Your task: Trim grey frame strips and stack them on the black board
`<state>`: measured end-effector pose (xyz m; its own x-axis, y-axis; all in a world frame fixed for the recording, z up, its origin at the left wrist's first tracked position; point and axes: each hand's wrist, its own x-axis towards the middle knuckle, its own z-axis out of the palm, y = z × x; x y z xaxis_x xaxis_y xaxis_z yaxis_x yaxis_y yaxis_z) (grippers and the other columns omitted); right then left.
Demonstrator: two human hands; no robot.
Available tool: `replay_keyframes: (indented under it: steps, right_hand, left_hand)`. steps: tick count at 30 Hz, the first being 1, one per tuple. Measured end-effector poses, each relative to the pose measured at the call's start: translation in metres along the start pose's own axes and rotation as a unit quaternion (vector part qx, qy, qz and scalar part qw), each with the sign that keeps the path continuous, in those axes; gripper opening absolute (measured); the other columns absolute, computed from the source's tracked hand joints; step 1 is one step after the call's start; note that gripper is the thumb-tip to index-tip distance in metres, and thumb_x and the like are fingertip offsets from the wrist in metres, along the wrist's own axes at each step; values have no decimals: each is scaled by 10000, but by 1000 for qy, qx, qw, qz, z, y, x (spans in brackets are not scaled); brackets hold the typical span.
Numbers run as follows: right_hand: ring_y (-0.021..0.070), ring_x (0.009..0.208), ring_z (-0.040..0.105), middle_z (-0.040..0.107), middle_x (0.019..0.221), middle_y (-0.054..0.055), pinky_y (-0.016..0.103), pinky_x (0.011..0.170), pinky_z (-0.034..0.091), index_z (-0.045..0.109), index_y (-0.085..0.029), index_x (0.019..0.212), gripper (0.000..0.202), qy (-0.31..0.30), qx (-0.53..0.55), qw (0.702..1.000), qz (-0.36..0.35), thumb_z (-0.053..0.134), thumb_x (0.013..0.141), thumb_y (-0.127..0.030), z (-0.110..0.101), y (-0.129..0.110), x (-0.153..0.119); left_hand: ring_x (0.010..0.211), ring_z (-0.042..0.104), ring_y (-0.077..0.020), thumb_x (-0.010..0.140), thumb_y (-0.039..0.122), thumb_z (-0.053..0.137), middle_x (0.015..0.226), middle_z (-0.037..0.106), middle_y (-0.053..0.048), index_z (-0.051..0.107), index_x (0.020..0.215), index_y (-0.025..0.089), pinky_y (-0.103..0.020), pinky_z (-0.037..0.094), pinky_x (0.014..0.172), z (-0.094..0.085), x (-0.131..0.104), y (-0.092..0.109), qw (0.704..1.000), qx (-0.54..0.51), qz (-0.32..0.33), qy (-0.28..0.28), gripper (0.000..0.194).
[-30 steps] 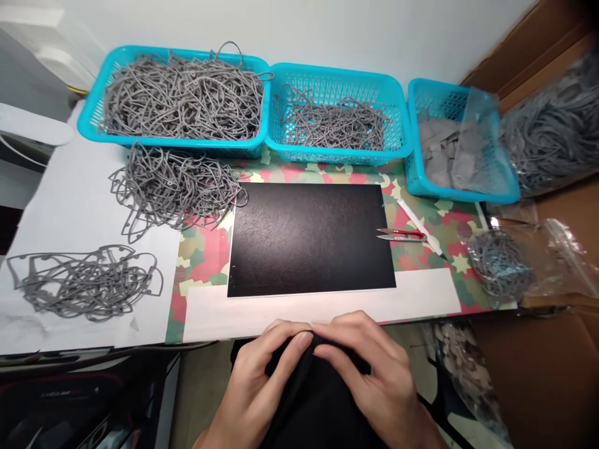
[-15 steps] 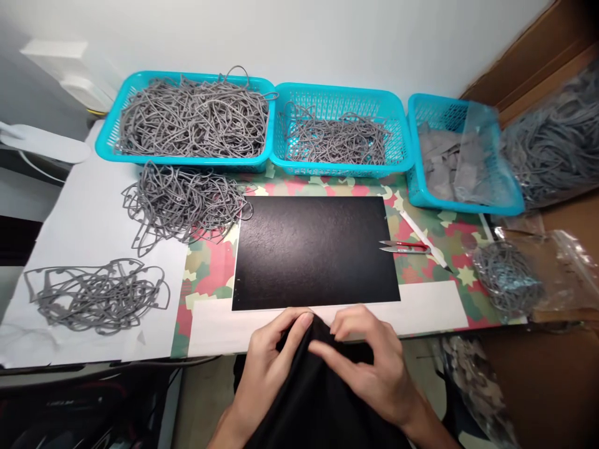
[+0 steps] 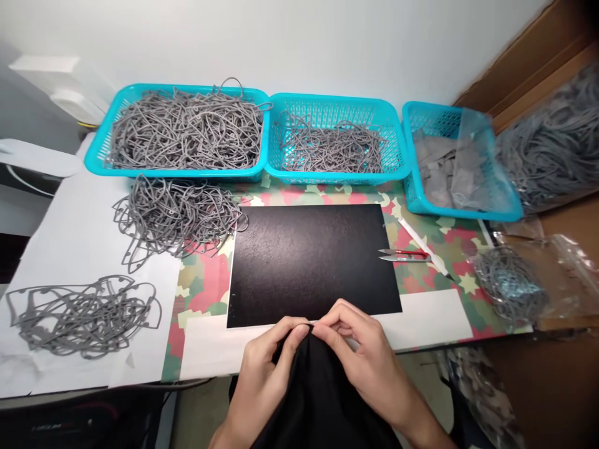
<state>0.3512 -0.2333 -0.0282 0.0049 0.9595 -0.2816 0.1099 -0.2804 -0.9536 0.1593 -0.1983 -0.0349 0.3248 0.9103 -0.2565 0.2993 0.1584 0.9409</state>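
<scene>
Black cloth point(image 3: 322, 399) hangs down from my fingers over my lap, its top bunched into a peak at the table's front edge. My left hand point(image 3: 271, 358) pinches that peak between thumb and forefinger. Close against it, my right hand point(image 3: 360, 352) pinches the same spot from the other side, thumb and fingertips together. Whether anything tiny sits between the fingertips is hidden. Just beyond the hands lies a flat black board point(image 3: 313, 262). Thread snips point(image 3: 405, 255) with a red part rest over its right edge, beside a white pen-like tool point(image 3: 423, 246).
Blue baskets hold grey rubbery loops: a left basket point(image 3: 93, 159) and a middle basket point(image 3: 337, 179). The right basket point(image 3: 416, 199) contains grey pieces and clear plastic. Loose loop piles point(image 3: 178, 215) lie at left. A clear bag point(image 3: 510, 284) of loops and a cardboard box point(image 3: 566, 386) stand right.
My right hand has moved left and closed its fingers on the cloth's peak beside my left hand. The left hand keeps its pinch. The whole view has shifted slightly.
</scene>
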Motion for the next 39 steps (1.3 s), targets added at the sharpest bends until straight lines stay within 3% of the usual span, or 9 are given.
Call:
replay_keyframes:
  steps: [4,6,9,11,15,20,26,32,39]
  right_hand:
    - [175,1052,791,798,1113,24,269,939,615,818,-253,1160,263,-87,-15,996,18,576,1217,-337,-23,-4,12]
    - [182,1038,794,816,1103,25,279,918,618,840,-252,1152,311,-116,-20,992,34,568,1223,-384,-30,-9,19]
    - [175,889,775,804,953,-1,269,798,603,816,-231,1017,269,-83,-33,994,69,756,1130,-467,-26,-14,26]
    - [164,818,744,769,892,-19,263,745,571,764,-228,936,248,-45,-58,996,59,848,1069,-419,-18,-15,27]
    - [144,749,654,665,847,-32,266,702,499,695,-232,864,252,-11,-107,994,-14,756,1109,-225,-8,-17,19]
    - [167,860,682,714,940,-1,275,764,491,745,-238,973,244,-42,-83,996,-5,622,1183,-248,-9,-12,11]
    - [150,786,614,640,828,-22,278,755,461,661,-226,853,399,-10,-77,997,-12,561,1217,-355,7,6,10]
    - [137,748,652,698,842,-16,245,690,504,765,-202,860,435,-27,29,996,78,825,1046,-590,7,7,11]
    - [154,879,774,785,989,7,244,823,592,921,-245,977,265,-72,96,985,127,941,961,-509,-10,8,7]
  left_hand:
    - [828,844,-151,1147,284,632,972,890,0,840,1067,226,-150,626,774,1,10,-5,999,26,22,7,230]
    - [832,842,-156,1143,244,621,983,885,-7,827,1074,222,-164,632,797,2,12,-7,998,36,55,16,219]
    - [874,845,-164,1133,175,623,1016,874,-9,805,1133,233,-180,640,831,6,9,-12,992,53,106,38,191]
    - [906,844,-161,1134,130,616,1041,861,-5,780,1186,246,-179,637,850,8,7,-17,987,72,132,49,208]
    - [981,829,-165,1126,43,574,1102,835,-11,730,1248,262,-199,627,939,5,1,-24,974,127,183,37,295]
    - [1001,805,-173,1118,0,512,1113,799,-22,693,1288,272,-220,626,937,-1,-1,-30,970,132,202,-10,369]
    - [993,790,-179,1126,-14,495,1109,780,-34,683,1276,265,-230,623,906,2,-5,-39,974,111,195,4,368]
    - [979,775,-176,1139,3,492,1080,767,-24,681,1270,264,-230,604,899,2,-4,-42,972,104,210,-3,348]
    - [966,771,-138,1150,32,514,1079,773,6,680,1218,266,-180,583,896,0,0,-42,974,75,213,-9,295]
